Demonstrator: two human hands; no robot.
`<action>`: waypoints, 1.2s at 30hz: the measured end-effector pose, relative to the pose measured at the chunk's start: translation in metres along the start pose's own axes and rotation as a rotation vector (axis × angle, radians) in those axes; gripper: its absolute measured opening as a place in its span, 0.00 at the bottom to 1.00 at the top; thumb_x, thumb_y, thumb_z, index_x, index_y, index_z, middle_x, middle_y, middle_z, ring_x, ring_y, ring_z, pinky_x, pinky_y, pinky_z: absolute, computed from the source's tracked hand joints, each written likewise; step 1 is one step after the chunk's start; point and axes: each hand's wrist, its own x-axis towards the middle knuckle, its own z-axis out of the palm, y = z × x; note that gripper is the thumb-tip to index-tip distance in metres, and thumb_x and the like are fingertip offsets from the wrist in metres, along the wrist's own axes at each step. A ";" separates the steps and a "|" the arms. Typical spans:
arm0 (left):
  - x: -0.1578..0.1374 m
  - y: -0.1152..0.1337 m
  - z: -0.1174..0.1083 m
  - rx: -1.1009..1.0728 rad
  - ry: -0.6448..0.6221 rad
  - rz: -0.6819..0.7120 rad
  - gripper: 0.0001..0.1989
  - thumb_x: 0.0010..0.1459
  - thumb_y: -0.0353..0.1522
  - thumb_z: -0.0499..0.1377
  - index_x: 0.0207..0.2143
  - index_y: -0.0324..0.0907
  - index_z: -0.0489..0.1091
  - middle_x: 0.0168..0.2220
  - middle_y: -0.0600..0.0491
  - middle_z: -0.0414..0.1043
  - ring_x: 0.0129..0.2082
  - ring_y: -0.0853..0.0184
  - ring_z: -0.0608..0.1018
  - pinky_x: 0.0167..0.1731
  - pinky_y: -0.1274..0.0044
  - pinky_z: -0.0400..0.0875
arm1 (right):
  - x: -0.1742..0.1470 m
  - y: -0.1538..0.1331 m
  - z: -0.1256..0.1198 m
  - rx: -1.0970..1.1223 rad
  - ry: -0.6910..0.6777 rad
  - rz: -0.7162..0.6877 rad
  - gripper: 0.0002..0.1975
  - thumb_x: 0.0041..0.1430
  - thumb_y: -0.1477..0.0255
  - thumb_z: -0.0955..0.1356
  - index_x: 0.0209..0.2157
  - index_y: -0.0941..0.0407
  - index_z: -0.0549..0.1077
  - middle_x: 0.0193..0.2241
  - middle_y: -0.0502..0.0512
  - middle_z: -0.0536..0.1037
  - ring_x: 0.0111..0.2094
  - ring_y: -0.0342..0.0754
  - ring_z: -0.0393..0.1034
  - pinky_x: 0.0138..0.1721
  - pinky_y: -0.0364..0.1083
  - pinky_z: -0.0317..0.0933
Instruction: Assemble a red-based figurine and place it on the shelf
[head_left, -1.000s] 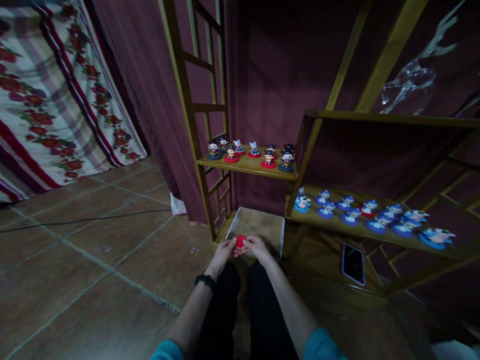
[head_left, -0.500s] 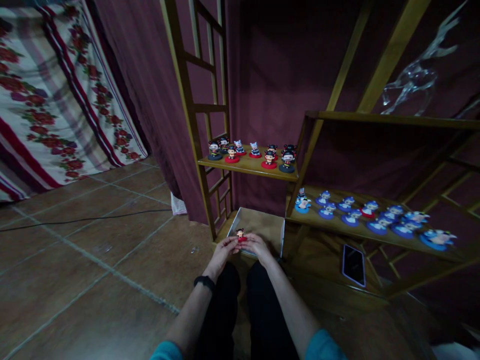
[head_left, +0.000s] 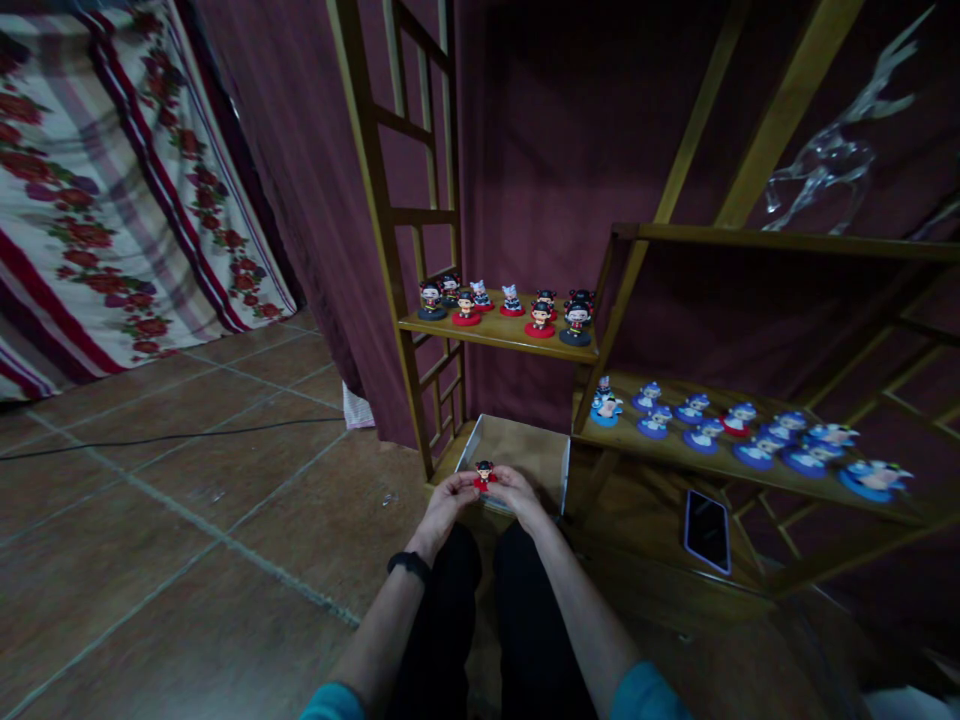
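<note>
A small figurine (head_left: 484,474) with black hair buns and a red base is held between my two hands, above the near side of a shallow white box (head_left: 517,445). My left hand (head_left: 453,494) pinches its base from the left. From the right, my right hand (head_left: 513,489) grips the same base with its fingertips. On the shelf (head_left: 499,333) above the box stand several similar figurines, among them a red-based one (head_left: 539,318), a dark-based one (head_left: 576,324) and a grey-and-white one (head_left: 511,299).
A lower shelf (head_left: 825,485) on the right bears several blue and purple figurines (head_left: 703,434). Below it lies a phone (head_left: 707,531). A clear deer ornament (head_left: 829,160) stands at upper right. A black cable (head_left: 187,437) crosses the tiled floor (head_left: 187,560) at left.
The figurine has turned in my fingers, and more red now shows on its front. My hands stay almost in the same place.
</note>
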 end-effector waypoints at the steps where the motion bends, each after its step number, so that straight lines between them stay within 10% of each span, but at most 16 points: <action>1: 0.000 0.000 0.000 -0.002 0.004 -0.003 0.18 0.38 0.29 0.66 0.36 0.37 0.72 0.32 0.50 0.75 0.29 0.70 0.74 0.34 0.77 0.66 | 0.000 -0.001 0.000 -0.008 -0.004 -0.006 0.18 0.34 0.67 0.73 0.31 0.56 0.70 0.32 0.52 0.76 0.36 0.49 0.70 0.43 0.49 0.61; 23: 0.000 0.001 0.004 0.115 0.091 0.018 0.21 0.33 0.34 0.67 0.33 0.37 0.71 0.27 0.50 0.74 0.24 0.70 0.73 0.26 0.79 0.64 | 0.008 0.031 0.001 -0.087 0.038 -0.076 0.19 0.37 0.69 0.70 0.36 0.55 0.68 0.33 0.51 0.75 0.35 0.48 0.70 0.41 0.51 0.63; 36: -0.006 0.014 0.002 0.093 0.085 -0.059 0.23 0.40 0.42 0.63 0.37 0.37 0.70 0.27 0.51 0.72 0.23 0.71 0.72 0.22 0.80 0.64 | -0.028 -0.012 0.019 -0.142 0.118 -0.131 0.14 0.42 0.71 0.68 0.35 0.53 0.70 0.31 0.54 0.75 0.33 0.52 0.70 0.38 0.51 0.64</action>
